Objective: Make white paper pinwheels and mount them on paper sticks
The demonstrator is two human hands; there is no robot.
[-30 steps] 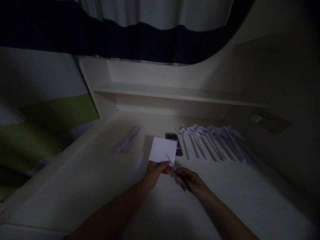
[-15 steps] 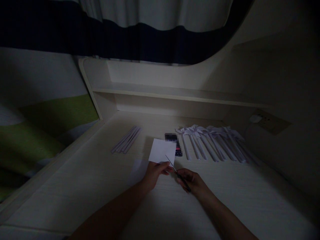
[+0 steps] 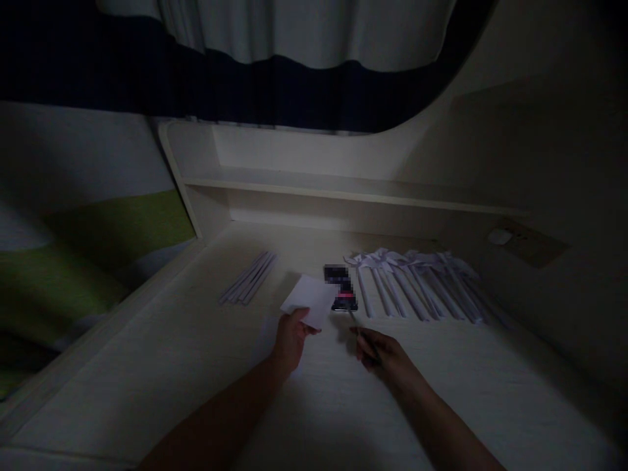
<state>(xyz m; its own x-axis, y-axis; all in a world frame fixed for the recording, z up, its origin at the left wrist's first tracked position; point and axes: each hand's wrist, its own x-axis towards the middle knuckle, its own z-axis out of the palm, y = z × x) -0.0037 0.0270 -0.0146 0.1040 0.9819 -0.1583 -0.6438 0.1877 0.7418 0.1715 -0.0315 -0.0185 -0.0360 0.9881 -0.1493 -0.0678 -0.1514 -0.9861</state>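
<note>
White paper [image 3: 313, 296] pinched by left fingers [image 3: 297, 316], projecting forward, right fingers [image 3: 364, 357] gripping probable scissors [image 3: 356, 326]

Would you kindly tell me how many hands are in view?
2: the left hand holds the white paper over the desk, and the right hand, apart from it to the right, holds a slim dark-handled tool.

No readable text or numbers; phone screen [image 3: 345, 302] pixelated.
</note>
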